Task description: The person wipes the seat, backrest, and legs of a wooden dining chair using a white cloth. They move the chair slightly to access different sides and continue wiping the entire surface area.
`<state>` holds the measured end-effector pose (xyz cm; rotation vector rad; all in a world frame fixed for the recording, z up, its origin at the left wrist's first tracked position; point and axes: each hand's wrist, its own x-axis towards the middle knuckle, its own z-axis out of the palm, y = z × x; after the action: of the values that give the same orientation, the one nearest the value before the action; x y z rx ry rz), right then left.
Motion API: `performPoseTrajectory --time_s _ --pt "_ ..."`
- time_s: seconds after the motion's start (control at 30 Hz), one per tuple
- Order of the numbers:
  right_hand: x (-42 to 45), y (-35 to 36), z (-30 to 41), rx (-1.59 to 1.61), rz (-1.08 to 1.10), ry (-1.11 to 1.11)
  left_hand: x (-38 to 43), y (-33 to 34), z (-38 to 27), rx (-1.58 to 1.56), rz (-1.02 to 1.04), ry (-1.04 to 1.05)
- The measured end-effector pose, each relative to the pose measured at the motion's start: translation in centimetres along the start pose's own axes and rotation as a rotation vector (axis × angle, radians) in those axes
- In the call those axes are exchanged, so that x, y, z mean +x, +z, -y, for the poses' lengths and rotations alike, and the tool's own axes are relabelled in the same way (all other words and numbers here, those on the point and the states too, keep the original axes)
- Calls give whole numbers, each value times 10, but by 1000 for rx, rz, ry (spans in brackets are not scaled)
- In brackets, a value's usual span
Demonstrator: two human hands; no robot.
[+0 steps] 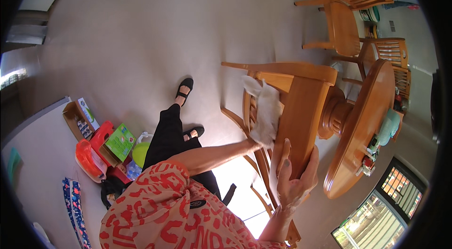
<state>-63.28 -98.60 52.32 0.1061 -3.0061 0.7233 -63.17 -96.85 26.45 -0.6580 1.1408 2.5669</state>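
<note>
My left hand (253, 143) is mostly hidden by a fluffy off-white cloth (267, 113). I cannot tell if the cloth is held or worn as a mitt. It lies against the slats and broad panel of a varnished wooden chair (304, 115). My right hand (296, 183) grips the lower end of that panel, with the thumb on its near side and the fingers around the opposite edge. The round wooden pedestal table (360, 136) stands just beyond the chair.
Several more wooden chairs (344, 26) are around the table. A green cloth-like bundle (388, 127) and small items are on the tabletop. At the left are a cardboard box (76, 118), a green box (120, 142) and red plastic containers (88, 160). A window (374, 224) is at lower right.
</note>
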Motion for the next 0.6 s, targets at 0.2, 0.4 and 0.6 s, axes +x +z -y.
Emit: performPoseTrajectory --time_s 0.2,0.4,0.6 --pt "-3 2 4 -43 -10 10 -41 12 -37 -160 125 68" --pt "-4 -1 11 -80 -1 59 7 -20 8 -275 45 -148" --pt "-6 -2 5 -111 4 107 87 -77 65 276 -88 -228"
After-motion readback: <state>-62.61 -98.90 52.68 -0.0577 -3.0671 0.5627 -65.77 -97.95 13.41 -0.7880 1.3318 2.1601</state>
